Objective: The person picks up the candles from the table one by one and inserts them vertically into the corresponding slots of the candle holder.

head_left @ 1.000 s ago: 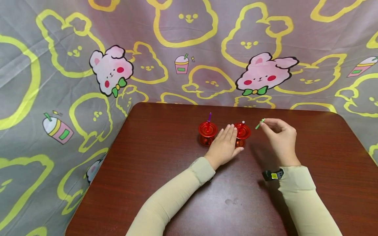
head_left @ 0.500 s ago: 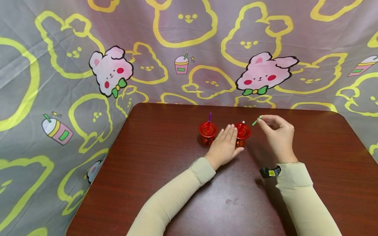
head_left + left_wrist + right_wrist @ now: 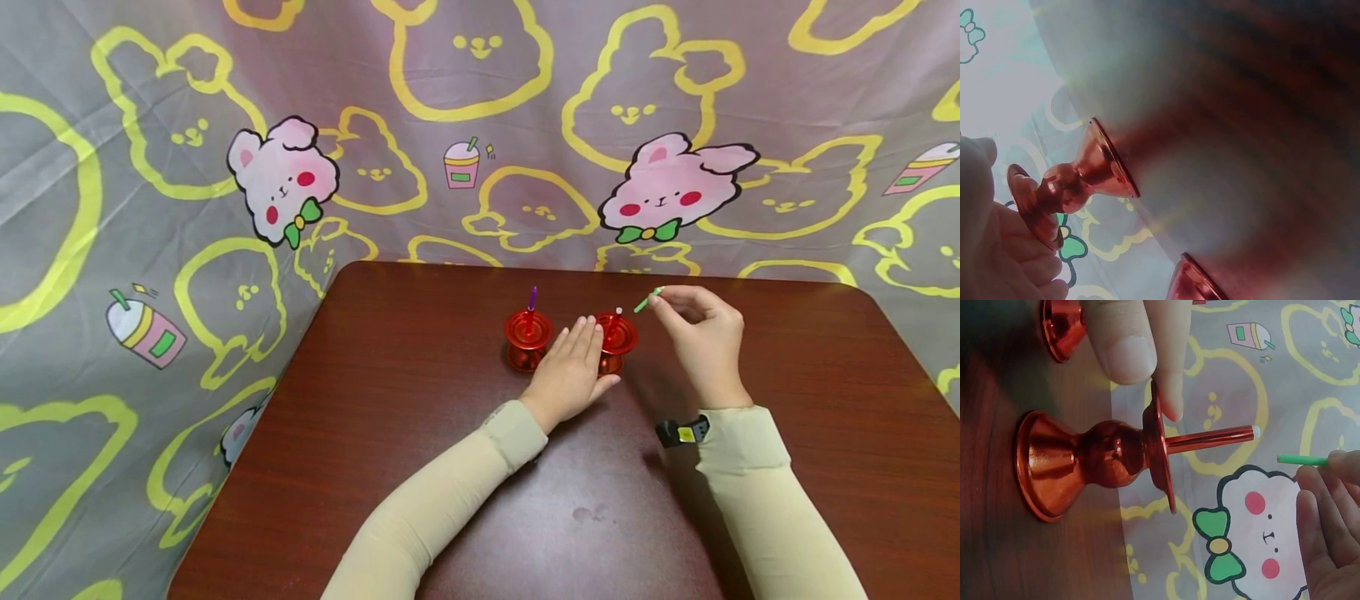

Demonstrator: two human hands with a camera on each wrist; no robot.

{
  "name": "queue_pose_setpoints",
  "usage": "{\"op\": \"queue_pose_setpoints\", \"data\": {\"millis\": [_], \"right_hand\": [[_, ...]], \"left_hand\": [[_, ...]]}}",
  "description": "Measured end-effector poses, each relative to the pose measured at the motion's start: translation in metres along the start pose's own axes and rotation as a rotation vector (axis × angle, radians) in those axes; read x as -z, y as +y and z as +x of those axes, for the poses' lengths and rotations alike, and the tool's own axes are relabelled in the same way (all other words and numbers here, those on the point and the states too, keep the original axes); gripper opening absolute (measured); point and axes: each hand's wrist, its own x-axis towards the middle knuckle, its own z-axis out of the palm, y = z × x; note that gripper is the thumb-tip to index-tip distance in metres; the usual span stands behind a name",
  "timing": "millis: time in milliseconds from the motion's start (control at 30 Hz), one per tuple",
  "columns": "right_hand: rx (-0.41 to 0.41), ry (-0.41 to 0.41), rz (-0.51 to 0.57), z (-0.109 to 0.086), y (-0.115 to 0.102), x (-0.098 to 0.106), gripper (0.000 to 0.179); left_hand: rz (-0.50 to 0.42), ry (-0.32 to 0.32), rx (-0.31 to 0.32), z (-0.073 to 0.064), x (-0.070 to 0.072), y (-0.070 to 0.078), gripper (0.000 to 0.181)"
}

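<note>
Two red metallic candle holders stand side by side on the brown table (image 3: 375, 467). A purple candle (image 3: 532, 298) stands upright in the left holder (image 3: 527, 331). The right holder (image 3: 620, 335) has a thin red stem (image 3: 1210, 440) with a white tip. My left hand (image 3: 567, 371) lies against this right holder, fingers extended along its left side and thumb on the near side, at the plate's rim. To the right, my right hand (image 3: 705, 342) pinches a slim green candle (image 3: 1300, 460) between thumb and fingertips, tilted and apart from the stem's tip.
Patterned fabric (image 3: 480, 208) hangs behind the table and along its left side. A black wristband (image 3: 682, 432) is on the right wrist. The table's rounded back corner (image 3: 356, 268) shows at the left.
My right hand has moved left and slightly away from me, bringing the green candle closer to the right holder's stem. The left hand and both holders have stayed in place.
</note>
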Motion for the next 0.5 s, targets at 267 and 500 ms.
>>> {"op": "queue_pose_setpoints", "data": {"millis": [267,500], "right_hand": [[0.011,-0.022,0.016,0.0027,-0.0021,-0.0051,0.017],[0.022,-0.044,-0.006,0.0042,-0.0035,-0.0097,0.017]], "left_hand": [[-0.020,-0.028,0.010,-0.0003,0.0023,0.0004,0.077],[0.000,-0.023,0.008,0.0002,0.0010,0.0000,0.077]]}}
